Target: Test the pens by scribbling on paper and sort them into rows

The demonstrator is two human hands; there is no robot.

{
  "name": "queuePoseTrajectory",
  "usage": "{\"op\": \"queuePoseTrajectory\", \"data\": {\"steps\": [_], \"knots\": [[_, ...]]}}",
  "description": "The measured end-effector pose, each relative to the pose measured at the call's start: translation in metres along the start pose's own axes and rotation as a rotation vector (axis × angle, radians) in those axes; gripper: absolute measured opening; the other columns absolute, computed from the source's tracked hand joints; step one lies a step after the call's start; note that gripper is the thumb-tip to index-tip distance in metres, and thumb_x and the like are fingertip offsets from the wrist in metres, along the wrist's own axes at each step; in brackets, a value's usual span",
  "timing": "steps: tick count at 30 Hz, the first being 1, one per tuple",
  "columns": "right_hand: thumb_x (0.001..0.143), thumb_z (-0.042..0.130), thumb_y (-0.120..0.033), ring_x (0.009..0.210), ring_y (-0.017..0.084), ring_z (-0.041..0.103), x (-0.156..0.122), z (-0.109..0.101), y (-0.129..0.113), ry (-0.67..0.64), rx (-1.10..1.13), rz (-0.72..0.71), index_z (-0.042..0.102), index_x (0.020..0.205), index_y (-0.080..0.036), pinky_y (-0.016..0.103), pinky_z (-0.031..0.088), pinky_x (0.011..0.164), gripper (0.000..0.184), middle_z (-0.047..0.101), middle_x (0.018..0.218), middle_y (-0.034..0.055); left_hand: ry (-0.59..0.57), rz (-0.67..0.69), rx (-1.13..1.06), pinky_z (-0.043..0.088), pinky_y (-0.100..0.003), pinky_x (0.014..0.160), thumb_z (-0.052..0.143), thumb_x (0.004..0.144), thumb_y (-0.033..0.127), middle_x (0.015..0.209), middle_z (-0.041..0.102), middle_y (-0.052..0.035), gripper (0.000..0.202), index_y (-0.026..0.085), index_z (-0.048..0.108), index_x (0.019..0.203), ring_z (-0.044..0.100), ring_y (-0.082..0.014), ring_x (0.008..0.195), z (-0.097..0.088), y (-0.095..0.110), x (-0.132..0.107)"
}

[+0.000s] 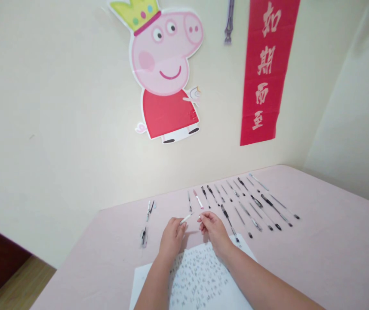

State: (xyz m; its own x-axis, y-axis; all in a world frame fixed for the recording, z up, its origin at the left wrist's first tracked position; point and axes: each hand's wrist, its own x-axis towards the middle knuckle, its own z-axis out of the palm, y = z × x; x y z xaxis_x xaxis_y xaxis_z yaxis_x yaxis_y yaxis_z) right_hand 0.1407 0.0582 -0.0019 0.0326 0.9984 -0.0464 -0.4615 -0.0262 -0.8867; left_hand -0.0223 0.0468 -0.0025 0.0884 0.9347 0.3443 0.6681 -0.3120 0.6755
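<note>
My left hand (173, 232) grips a slim white pen (186, 218), its narrow tip pointing up and to the right. Just right of that tip, apart from it, my right hand (214, 228) is closed in a pinch. A small whitish bit (199, 218) shows at its fingertips, too small to name. Beneath both forearms lies a white sheet (200, 280) covered in handwriting. Beyond the hands, a pink-and-white pen (198, 199) and a clear pen (189, 201) lie on the table.
Several pens and refills, among them a black-capped pen (229, 221), lie in rows on the pink table (333, 241). Pen parts (143, 237) sit at the left. A wall (75, 107) with a pig cutout (168, 77) and red banner (266, 73) rises behind.
</note>
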Motion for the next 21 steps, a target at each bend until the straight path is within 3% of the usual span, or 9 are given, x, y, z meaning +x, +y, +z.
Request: {"op": "queuePoseTrajectory", "data": {"steps": [8, 21], "knots": [[0.065, 0.068, -0.032, 0.047, 0.009, 0.049, -0.0009, 0.0011, 0.0005, -0.004, -0.062, -0.039, 0.058, 0.077, -0.017, 0.020, 0.039, 0.044, 0.021, 0.058, 0.055, -0.0036, -0.031, 0.007, 0.243, 0.044, -0.031, 0.079, 0.041, 0.090, 0.028, 0.090, 0.059, -0.0068, 0.028, 0.019, 0.065, 0.099, 0.058, -0.0194, 0.086, -0.0022, 0.0043, -0.0035], [0.064, 0.068, -0.035, 0.044, 0.009, 0.046, 0.0006, 0.0008, 0.0041, -0.041, -0.111, -0.053, 0.057, 0.078, -0.018, 0.020, 0.036, 0.042, 0.025, 0.053, 0.053, -0.0056, -0.088, 0.027, 0.260, 0.043, -0.030, 0.079, 0.039, 0.091, 0.028, 0.091, 0.058, -0.0062, 0.029, 0.021, 0.065, 0.100, 0.058, -0.0186, 0.086, -0.0022, 0.0087, -0.0041]]}}
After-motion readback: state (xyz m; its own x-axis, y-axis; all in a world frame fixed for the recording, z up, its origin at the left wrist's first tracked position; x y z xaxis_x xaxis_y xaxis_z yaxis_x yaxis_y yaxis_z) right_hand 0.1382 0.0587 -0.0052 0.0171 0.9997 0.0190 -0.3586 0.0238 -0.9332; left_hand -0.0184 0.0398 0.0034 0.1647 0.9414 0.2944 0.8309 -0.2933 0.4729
